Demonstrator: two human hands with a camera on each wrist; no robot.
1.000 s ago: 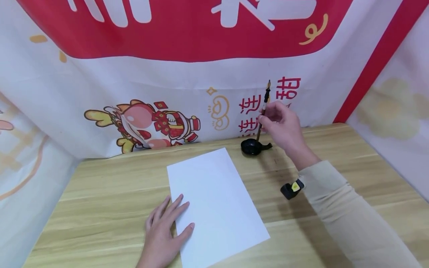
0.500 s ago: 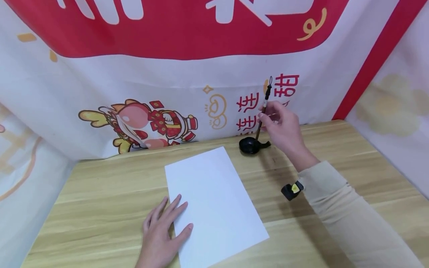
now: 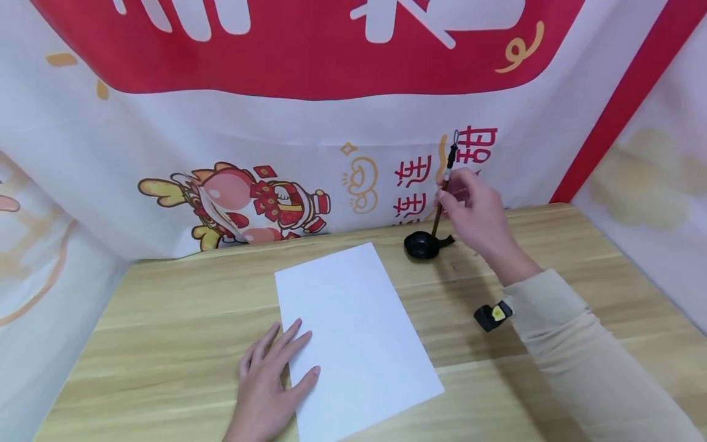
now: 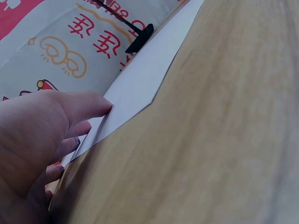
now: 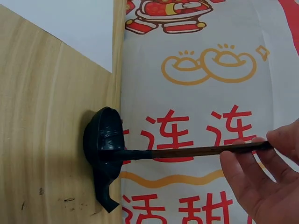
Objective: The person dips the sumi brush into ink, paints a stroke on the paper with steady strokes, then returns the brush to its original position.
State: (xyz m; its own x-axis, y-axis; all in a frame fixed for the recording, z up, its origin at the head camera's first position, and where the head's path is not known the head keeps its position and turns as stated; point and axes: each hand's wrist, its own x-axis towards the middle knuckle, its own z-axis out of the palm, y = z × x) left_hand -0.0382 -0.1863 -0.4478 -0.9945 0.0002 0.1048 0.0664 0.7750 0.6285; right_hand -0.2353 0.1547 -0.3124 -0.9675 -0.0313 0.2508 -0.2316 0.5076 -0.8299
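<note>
My right hand [image 3: 476, 212] pinches the shaft of a calligraphy brush [image 3: 439, 215] between thumb and fingers. The brush stands nearly upright, leaning a little right, with a hanging loop at its top. In the right wrist view its bristle end sits inside a small black ink dish [image 5: 105, 135], the tip hidden by the bowl. The dish has a curved handle and stands near the table's back edge. My left hand [image 3: 267, 383] lies with spread fingers on the left edge of a blank white sheet of paper [image 3: 359, 337]; its thumb touches the paper [image 4: 135, 84] in the left wrist view.
The wooden table [image 3: 166, 344] meets a printed cloth backdrop [image 3: 309, 129] right behind the dish. A black block with a yellow label [image 3: 493, 314] hangs at the right cuff. Small dark ink marks [image 5: 69, 199] dot the wood beside the dish.
The right hand, the brush and the ink dish have shifted slightly to the right relative to the paper. The left hand has stayed put on the sheet.
</note>
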